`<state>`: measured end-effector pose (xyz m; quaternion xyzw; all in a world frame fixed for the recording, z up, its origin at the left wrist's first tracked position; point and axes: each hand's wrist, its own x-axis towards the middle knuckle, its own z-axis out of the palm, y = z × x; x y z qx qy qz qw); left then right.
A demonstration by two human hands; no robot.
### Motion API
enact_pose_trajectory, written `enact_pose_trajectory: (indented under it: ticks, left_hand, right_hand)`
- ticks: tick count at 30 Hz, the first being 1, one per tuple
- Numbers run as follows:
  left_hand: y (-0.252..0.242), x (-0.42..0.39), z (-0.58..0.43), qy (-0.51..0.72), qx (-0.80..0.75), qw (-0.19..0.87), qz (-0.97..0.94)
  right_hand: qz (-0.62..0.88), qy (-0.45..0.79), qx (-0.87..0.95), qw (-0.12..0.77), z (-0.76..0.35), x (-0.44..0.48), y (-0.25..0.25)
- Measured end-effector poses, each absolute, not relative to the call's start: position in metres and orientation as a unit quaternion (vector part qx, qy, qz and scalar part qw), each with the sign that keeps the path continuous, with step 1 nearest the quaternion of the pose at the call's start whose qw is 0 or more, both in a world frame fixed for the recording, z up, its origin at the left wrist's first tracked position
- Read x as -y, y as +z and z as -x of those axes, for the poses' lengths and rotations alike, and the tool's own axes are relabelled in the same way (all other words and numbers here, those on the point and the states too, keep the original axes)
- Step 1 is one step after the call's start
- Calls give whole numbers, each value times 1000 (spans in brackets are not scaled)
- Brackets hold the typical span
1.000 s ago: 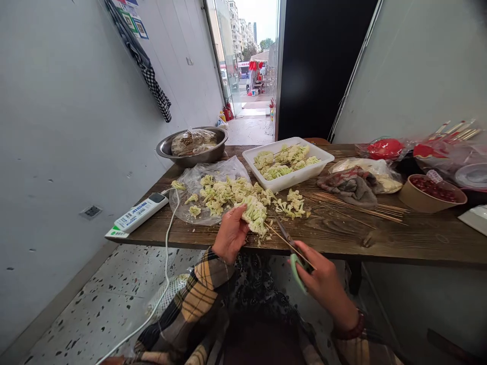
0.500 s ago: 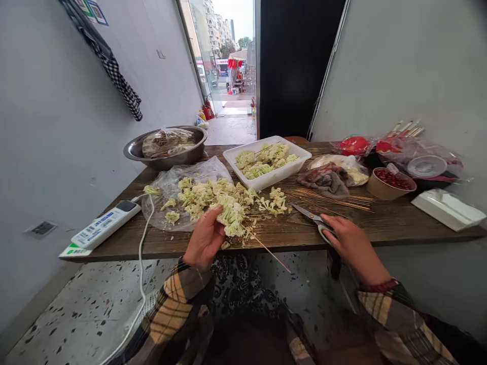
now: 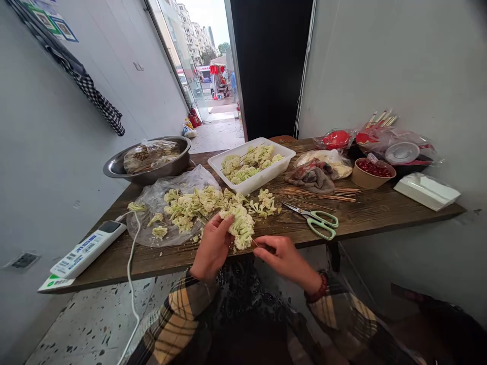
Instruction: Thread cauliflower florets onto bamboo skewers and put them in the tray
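Above the table's front edge, my left hand (image 3: 215, 246) is closed around a pale green cauliflower piece (image 3: 240, 226). My right hand (image 3: 283, 258) pinches a thin wooden skewer (image 3: 254, 242) that runs into the lower right of that piece; most of the skewer is hidden by my fingers. Scissors (image 3: 314, 218) with green handles lie on the table to the right, apart from both hands. Loose cauliflower florets (image 3: 194, 203) are heaped on a clear plastic bag (image 3: 146, 228). Behind them, a white tray (image 3: 262, 177) holds more skewered cauliflower.
A metal basin (image 3: 152, 175) with a bagged bundle stands back left, a power strip (image 3: 89, 248) front left. Skewers (image 3: 323, 192), a crumpled cloth (image 3: 312, 176), a paper bowl (image 3: 371, 180) of red pieces and a white tissue pack (image 3: 426, 191) lie on the wooden table (image 3: 373, 215).
My right hand has let go of the scissors, leaving them on the table, and moved left to the skewer. My left hand still holds the cauliflower. The whole view has shifted slightly.
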<state>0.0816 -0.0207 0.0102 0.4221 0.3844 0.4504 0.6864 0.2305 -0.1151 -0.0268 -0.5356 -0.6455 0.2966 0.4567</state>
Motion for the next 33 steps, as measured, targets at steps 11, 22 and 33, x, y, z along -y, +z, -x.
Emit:
enact_pose_trajectory:
  ticks: [11,22,33]
  left_hand:
    - [22,9,-102,388,-362,639,-557]
    - [1,-34,-155,239,-335,164,-897]
    - [-20,-44,-174,180,-382,127,-897]
  right_hand:
    - [596,216,443,634,-262,103,-47]
    - [607,208,339,688,-292,96,-59]
    - [620,213,342,673,-289,94,-60]
